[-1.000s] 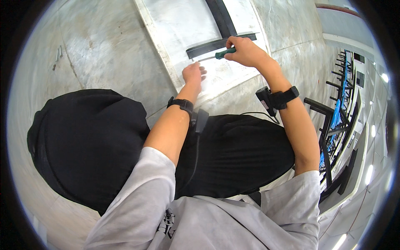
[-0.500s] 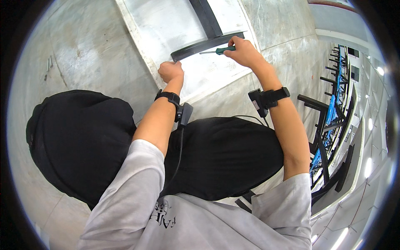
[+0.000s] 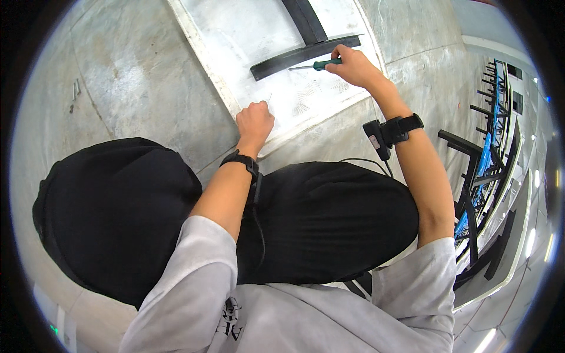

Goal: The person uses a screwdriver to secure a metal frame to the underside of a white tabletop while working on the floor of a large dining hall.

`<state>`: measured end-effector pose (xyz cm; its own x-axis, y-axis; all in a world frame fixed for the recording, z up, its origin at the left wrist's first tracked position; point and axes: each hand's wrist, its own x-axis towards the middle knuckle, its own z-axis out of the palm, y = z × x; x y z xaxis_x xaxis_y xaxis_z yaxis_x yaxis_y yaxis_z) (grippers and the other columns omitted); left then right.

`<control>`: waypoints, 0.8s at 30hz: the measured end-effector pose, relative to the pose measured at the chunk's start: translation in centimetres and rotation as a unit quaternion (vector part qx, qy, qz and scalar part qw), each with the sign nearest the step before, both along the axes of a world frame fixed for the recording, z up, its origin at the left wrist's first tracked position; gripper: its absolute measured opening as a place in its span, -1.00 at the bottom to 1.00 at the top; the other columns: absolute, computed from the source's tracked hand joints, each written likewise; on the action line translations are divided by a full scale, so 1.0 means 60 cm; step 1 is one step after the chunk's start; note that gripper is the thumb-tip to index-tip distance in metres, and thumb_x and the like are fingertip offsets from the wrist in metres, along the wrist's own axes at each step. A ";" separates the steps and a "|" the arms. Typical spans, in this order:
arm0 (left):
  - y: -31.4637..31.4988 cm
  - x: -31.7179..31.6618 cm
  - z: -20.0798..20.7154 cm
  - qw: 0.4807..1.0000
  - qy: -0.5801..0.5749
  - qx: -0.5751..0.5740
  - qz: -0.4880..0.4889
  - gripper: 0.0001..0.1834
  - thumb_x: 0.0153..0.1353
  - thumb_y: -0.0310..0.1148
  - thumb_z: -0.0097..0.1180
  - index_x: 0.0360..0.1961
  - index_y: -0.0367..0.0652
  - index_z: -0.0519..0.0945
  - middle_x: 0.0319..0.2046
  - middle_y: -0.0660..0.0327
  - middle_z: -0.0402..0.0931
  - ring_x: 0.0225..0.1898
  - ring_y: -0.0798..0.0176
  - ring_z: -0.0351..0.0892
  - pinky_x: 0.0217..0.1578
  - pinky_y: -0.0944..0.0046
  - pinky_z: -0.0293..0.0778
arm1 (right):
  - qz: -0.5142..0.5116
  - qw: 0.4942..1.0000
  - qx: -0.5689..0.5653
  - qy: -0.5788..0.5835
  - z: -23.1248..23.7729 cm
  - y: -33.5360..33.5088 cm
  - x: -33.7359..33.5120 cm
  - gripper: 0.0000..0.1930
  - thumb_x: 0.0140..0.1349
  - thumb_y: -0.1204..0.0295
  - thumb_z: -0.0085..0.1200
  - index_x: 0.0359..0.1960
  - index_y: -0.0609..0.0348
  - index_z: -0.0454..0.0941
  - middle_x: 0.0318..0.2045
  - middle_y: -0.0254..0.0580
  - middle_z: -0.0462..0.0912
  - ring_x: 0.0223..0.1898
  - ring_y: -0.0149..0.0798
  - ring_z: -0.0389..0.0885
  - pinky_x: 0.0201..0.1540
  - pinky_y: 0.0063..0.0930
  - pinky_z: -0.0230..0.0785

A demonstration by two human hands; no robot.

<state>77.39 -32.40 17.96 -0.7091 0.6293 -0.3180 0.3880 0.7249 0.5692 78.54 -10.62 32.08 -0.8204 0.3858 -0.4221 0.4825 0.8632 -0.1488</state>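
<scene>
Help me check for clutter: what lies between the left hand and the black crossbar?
The head view shows faintly marked white panel between the left hand and the black crossbar; anything tiny there is unclear.

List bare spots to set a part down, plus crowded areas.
Free: the white rectangular board between left hand and right hand, nearside of the green-handled screwdriver; grey concrete floor between the board and the thin grey rods at left. Crowded: around the screwdriver, by the right hand and long black bar; far right, among black angular frames.

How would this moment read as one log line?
Right hand: grips screwdriver | Left hand: curled, contents hidden | Black bar: lying on white panel
</scene>
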 end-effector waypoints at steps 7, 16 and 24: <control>-0.009 -0.004 0.016 0.996 -0.022 -0.029 -0.076 -0.80 -0.18 -0.29 0.07 -0.61 -0.22 0.56 -0.61 0.02 0.50 -0.52 -0.01 0.53 -0.47 0.11 0.44 | -0.037 0.999 -0.009 -0.005 -0.001 -0.017 -0.016 -0.59 -0.07 0.26 0.04 -0.24 0.31 0.40 -0.41 0.12 0.53 -0.31 0.00 0.51 -0.25 -0.30 0.33; 0.039 -0.005 0.042 0.989 -0.138 0.047 0.039 -0.72 -0.10 -0.18 0.04 -0.51 -0.18 0.59 -0.56 0.02 0.52 -0.48 0.03 0.53 -0.42 0.18 0.43 | -0.019 0.999 0.030 0.003 0.010 0.002 -0.008 -0.64 -0.02 0.26 0.06 -0.27 0.28 0.41 -0.44 0.03 0.53 -0.37 -0.09 0.50 -0.28 -0.33 0.31; 0.115 -0.043 0.267 0.838 -0.142 0.498 -0.173 -0.93 -0.05 -0.52 -0.04 -0.52 -0.29 0.48 -0.65 0.23 0.41 -0.61 0.37 0.36 -0.52 0.40 0.29 | -0.043 0.990 -0.056 0.124 -0.069 0.002 0.005 -0.84 -0.12 0.48 -0.05 -0.56 0.36 0.49 -0.51 0.09 0.53 -0.40 0.03 0.53 -0.29 -0.23 0.39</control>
